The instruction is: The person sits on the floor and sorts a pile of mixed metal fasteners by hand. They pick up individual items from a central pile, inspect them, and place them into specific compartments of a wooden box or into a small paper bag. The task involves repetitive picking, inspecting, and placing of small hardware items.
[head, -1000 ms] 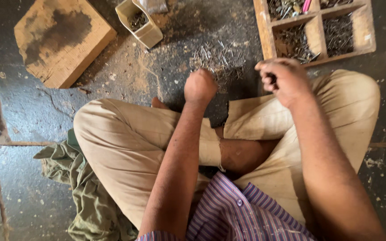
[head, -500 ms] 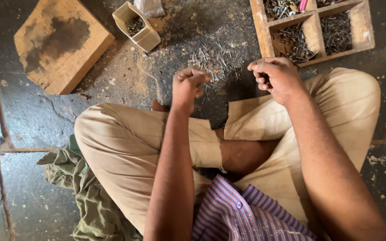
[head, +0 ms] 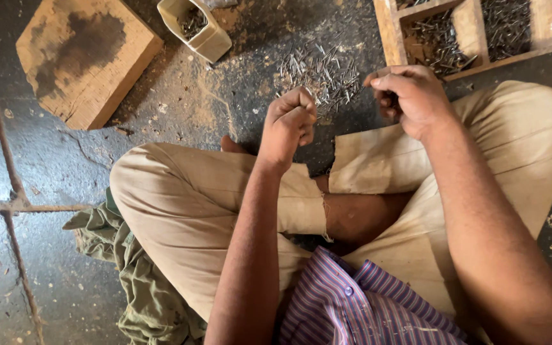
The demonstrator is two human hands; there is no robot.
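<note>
- Sorting step, by the look of it: loose pile of small nails (head: 319, 71) heaped on the dusty stone floor (head: 52, 166), right in front of the crossed legs.
- Left hand (head: 291, 122) curled into a loose fist just at the near edge of the pile, knuckles up, wrist bent a little, forearm running down across the left knee. Grip closed, probably pinching a few nails, but too small to tell for sure.
- Right hand (head: 409, 94) raised at the pile's right side, fingers bunched together with tips tucked in; grip together, contents hidden behind the knuckles.
- Wooden divided tray (head: 386, 29) just beyond the right hand, compartments already holding nails, apparently grouped by kind.
- Small cream box (head: 207, 39) with a few bits inside, further left, plus a worn wooden block (head: 84, 61) well apart from the hands.
- Next move likely calls for a short reach from right hand to the tray, and picking the correct compartment.
</note>
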